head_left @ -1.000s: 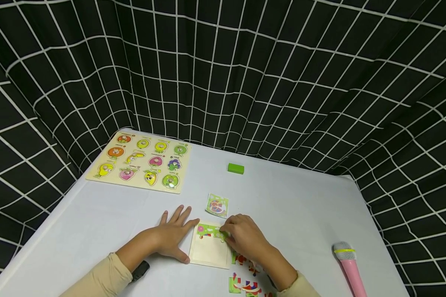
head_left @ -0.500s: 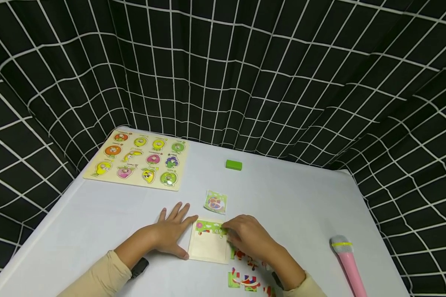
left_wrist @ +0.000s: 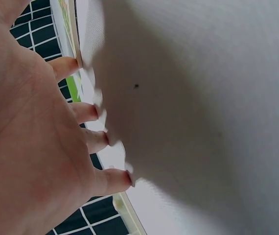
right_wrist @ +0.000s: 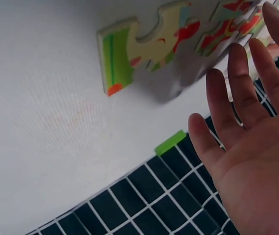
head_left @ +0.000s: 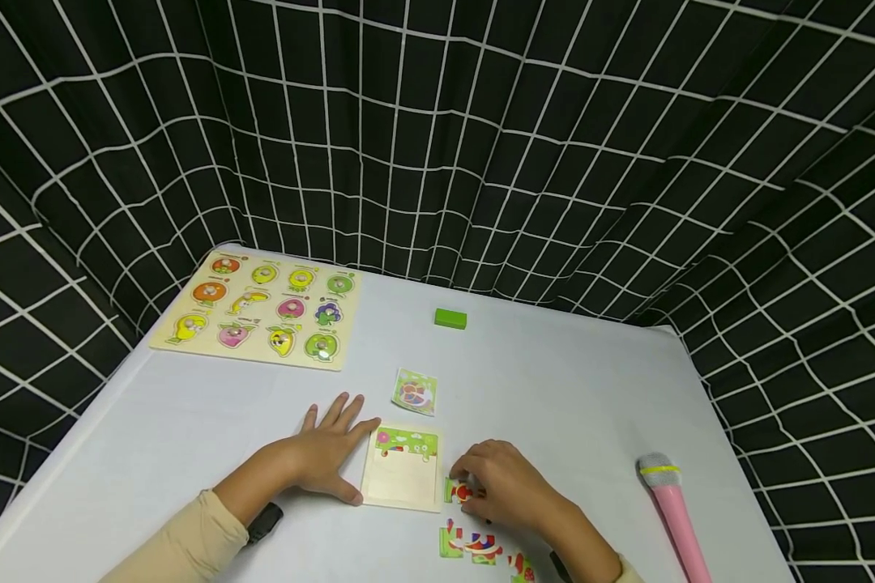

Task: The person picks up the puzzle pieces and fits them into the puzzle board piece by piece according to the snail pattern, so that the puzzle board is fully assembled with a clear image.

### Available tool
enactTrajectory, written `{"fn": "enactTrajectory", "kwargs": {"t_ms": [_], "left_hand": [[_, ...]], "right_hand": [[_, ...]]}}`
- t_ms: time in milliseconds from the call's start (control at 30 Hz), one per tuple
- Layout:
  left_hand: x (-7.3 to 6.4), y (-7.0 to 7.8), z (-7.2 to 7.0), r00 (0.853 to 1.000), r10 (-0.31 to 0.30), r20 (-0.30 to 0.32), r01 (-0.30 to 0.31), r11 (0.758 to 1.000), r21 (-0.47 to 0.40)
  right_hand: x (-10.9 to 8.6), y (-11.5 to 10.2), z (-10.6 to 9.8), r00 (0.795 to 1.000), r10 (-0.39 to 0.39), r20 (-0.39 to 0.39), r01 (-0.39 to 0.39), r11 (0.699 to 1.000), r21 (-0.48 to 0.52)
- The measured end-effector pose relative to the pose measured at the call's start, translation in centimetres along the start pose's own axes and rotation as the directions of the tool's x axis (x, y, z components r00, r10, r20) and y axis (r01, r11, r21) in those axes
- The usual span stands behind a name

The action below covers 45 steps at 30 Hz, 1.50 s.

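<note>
A wooden puzzle tray lies flat on the white table, with green printed pieces fitted along its far edge. My left hand has its fingers spread; thumb and index finger touch the tray's left side. To the right of the tray, my right hand reaches over loose puzzle pieces, fingers loosely bent. Beside its fingertips is a red-and-green piece, partly covered. In the right wrist view, the fingers hover near several pieces, including a green-edged puzzle piece, and no piece is seen between them.
A small picture card lies beyond the tray. At the far left is a fruit knob-puzzle board. A green block sits near the back edge, and a pink toy microphone lies at the right. Black gridded curtain surrounds the table.
My right hand has left the tray's upper right corner and moved toward me, over the loose pieces. A piece with eyes now shows at that corner. My left hand stays by the tray.
</note>
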<state>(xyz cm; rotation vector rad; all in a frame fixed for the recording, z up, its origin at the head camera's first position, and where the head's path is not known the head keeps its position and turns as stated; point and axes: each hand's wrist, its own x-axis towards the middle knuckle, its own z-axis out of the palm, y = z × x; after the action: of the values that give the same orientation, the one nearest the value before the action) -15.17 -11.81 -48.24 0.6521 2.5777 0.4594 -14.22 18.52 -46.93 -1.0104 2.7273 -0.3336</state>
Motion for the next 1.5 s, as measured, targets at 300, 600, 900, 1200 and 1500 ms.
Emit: {"fn": "enactTrajectory", "kwargs": {"t_ms": [300,600,900,1200,1500], "left_hand": [[-0.2,-0.6,0.0,1.0,-0.01,-0.01,0.01,1.0,0.002],[0.1,-0.7,-0.1,1.0,-0.009,0.004,0.009,1.0,-0.001],[0.0,-0.4,0.1,1.0,-0.009,0.024,0.009,1.0,-0.008],[0.2,-0.3,0.0,1.0,-0.014,0.028,0.013,1.0,0.019],[0.3,-0.6,0.2,1.0,-0.009,0.023,0.008,1.0,0.017]], "right_hand": [[0.4,-0.2,0.5,1.0,-0.017,-0.02,0.016,0.999,-0.028],[1.2,-0.7,-0.9,0.999,-0.014,-0.044,0.01,0.997,-0.08],[4.1,-3.0,-0.5,0.989,-0.125,-0.078,0.113,0.983,-0.147],[6.6,-5.3,1.1,0.973,-0.192,-0.127,0.16,0.961,-0.225],[7.1,-6.2,2.5,0.973,-0.184,-0.14,0.136,0.944,-0.299]]}}
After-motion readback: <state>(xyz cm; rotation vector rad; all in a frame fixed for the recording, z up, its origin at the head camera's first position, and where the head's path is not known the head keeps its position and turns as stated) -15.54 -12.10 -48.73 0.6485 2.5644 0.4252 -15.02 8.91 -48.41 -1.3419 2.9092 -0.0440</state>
